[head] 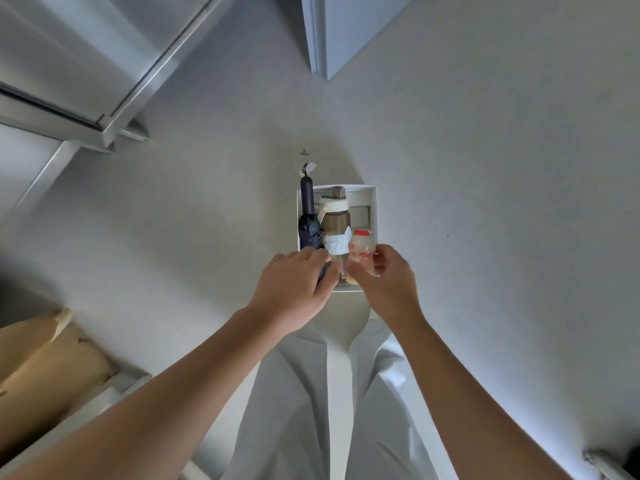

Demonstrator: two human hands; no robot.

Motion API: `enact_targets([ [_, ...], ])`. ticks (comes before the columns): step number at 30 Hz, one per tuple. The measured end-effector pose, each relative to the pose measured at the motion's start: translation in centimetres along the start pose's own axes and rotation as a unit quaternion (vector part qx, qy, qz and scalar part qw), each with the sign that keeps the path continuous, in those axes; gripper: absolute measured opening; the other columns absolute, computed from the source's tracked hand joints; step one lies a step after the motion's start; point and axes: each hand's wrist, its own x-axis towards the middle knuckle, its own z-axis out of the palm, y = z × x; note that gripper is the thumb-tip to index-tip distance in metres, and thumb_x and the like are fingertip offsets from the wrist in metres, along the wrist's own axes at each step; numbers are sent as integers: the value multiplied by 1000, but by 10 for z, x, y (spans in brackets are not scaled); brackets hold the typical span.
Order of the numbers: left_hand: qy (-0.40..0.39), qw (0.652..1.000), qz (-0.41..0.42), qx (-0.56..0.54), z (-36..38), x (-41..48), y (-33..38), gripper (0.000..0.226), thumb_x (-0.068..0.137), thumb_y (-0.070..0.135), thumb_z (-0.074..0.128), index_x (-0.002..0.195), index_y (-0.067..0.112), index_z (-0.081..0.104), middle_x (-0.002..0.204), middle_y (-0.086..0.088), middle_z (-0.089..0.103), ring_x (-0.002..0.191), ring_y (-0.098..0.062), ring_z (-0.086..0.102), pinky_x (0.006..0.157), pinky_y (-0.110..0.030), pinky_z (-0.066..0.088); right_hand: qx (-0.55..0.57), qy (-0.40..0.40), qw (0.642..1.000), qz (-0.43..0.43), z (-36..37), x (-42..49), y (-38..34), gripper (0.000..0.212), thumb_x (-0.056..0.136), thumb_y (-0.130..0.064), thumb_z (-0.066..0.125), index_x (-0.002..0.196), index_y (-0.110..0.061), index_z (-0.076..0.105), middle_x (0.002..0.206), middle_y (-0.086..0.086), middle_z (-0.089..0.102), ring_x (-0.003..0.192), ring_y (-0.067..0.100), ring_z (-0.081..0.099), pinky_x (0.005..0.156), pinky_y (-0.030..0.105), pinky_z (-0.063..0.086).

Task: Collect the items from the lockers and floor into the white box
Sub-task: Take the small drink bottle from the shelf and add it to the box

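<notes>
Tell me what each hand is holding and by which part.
The right hand holds the small red-capped bottle by its lower body. The left hand covers the near end of the folded umbrella; a grip cannot be told.

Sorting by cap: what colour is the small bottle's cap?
Red cap on the small bottle; head view.

head cam, 1 view | wide-angle | looks fwd + nearly straight down at floor (485,168) | left hand (294,282) & right hand (384,282) close, mid-frame
</notes>
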Motion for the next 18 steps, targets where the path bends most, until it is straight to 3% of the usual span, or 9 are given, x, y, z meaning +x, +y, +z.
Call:
enact_targets([
  [4, -19, 1000, -3, -10, 27, 25, -11, 41, 101, 46, 28, 104, 19, 58, 92, 2, 63, 87, -24, 61, 84, -40, 43, -23, -1, 999, 31, 3, 35, 24, 32, 78, -50, 75, 102, -31, 65, 91, -13, 71, 85, 10, 67, 75, 36, 54],
  [9, -29, 1000, -5, -7, 56, 53, -29, 56, 95, 53, 14, 104, 20, 58, 93, 4, 64, 86, -23, 61, 84, -39, 43, -17, 22, 998, 50, 10, 74, 61, 30, 81, -40, 77, 104, -23, 67, 90, -12, 70, 86, 11, 66, 66, 25, 45],
  [12, -32, 999, -3, 8, 78, 77, -44, 58, 95, 54, 11, 105, 21, 58, 93, 4, 64, 85, -22, 62, 82, -39, 44, -27, 15, 997, 67, 24, 101, 88, 33, 82, -43, 75, 107, -23, 66, 93, -11, 70, 88, 13, 67, 71, 31, 50],
  [14, -33, 999, 4, 9, 97, 95, -55, 58, 96, 54, 12, 104, 21, 59, 90, 3, 63, 83, -22, 61, 79, -37, 44, -40, -1, 996, 74, 40, 120, 107, 30, 81, -47, 74, 103, -28, 65, 93, -12, 70, 86, 13, 67, 73, 34, 52],
  [18, -47, 999, 24, 11, 136, 126, -72, 48, 100, 50, 22, 103, 21, 59, 89, 4, 63, 81, -21, 61, 78, -36, 44, -37, 4, 997, 70, 75, 158, 137, 22, 82, -42, 74, 93, -27, 62, 84, -12, 67, 80, 10, 63, 63, 27, 43],
])
